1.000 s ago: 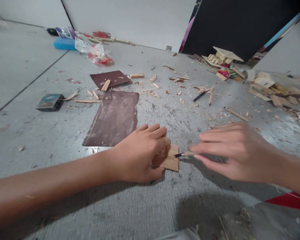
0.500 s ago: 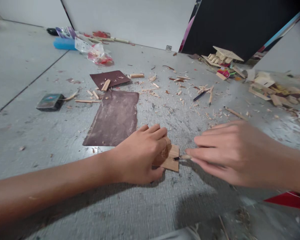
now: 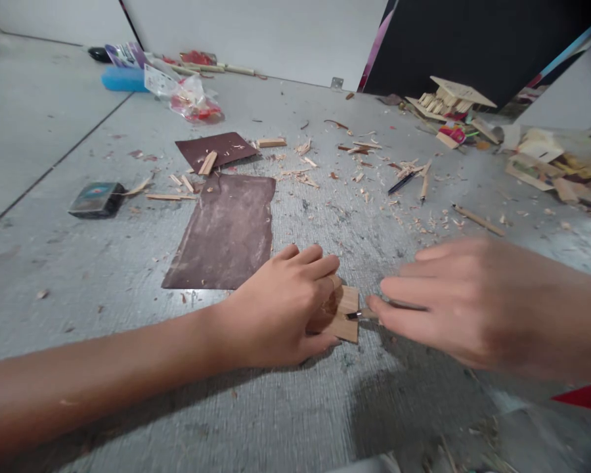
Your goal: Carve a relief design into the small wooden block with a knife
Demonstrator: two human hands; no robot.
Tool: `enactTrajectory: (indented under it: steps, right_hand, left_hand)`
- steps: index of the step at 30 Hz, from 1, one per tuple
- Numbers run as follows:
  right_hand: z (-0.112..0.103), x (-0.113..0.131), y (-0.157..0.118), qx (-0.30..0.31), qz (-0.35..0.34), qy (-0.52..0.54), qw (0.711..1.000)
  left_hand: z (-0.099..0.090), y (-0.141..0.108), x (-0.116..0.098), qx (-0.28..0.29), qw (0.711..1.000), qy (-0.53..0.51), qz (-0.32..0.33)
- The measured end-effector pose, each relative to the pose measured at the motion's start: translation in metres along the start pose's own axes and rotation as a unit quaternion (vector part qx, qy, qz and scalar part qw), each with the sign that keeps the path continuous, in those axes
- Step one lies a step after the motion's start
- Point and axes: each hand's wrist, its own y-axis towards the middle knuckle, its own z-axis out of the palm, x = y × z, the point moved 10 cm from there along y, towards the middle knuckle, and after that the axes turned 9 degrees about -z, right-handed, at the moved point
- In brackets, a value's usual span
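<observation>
A small flat piece of wood (image 3: 348, 327) lies on the grey surface, with a darker reddish-brown patch partly under my fingers. My left hand (image 3: 288, 309) is closed over its left part and holds it down, the thumb along the near edge. From the right, my right hand (image 3: 453, 305) grips a carving tool (image 3: 367, 315) with a wooden handle and a dark metal blade. The blade's tip touches the wood close to its right edge. Most of the handle is hidden in my right fingers, which are slightly blurred.
Two brown sandpaper sheets (image 3: 226, 230) lie beyond my left hand, near a dark block (image 3: 97, 200). Shavings, a dark pen-like tool (image 3: 400, 183) and a wooden-handled tool (image 3: 477, 219) are scattered ahead. Wood scraps (image 3: 566, 187) pile at right; plastic packaging (image 3: 194, 98) sits back left.
Both hands and the piece of wood appear slightly further right in view, as the camera has shifted a little. My right hand has turned, showing more of the tool's handle. The blade stays on the wood.
</observation>
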Motion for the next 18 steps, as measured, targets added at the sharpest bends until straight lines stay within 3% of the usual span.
enactTrajectory:
  steps: [14, 18]
  right_hand:
    - [-0.002, -0.0063, 0.0027, 0.019, -0.008, 0.054, 0.998]
    - [-0.0071, -0.009, -0.0018, -0.011, 0.014, 0.036, 0.999]
  left_hand:
    - [0.0001, -0.0014, 0.0001, 0.021, 1.0, -0.015, -0.009]
    - [0.0022, -0.0007, 0.0012, 0.023, 0.999, -0.018, -0.015]
